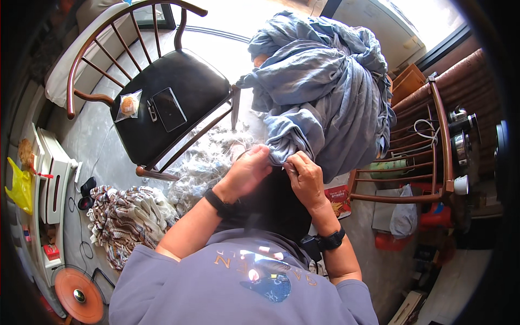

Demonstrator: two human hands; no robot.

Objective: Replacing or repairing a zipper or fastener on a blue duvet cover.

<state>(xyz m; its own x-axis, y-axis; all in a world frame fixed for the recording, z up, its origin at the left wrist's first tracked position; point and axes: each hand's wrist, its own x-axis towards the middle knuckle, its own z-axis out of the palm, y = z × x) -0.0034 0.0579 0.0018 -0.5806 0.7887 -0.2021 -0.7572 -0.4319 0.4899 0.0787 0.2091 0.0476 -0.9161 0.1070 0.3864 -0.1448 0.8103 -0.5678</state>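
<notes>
A large heap of blue-grey fabric (336, 97) is bunched up in front of me, its folds spilling toward my lap. My left hand (250, 169) has its fingers closed at the near edge of this cloth. Just to the right, my right hand (305, 177) pinches the same edge between thumb and fingers. The two hands are close together, with a small gathered fold (290, 142) of the cloth beside the fingertips. Whatever supports the heap is mostly hidden under it. Pale fluff and loose threads (200, 170) lie on the floor left of my left hand.
At the upper left stands a dark-seated wooden chair (203, 76) holding a black tablet-like device (168, 109) and a wrapped round snack (129, 105). A striped knit textile (130, 222) lies left. Another wooden chair (447, 157) is right. An orange round fan (78, 295) sits lower left.
</notes>
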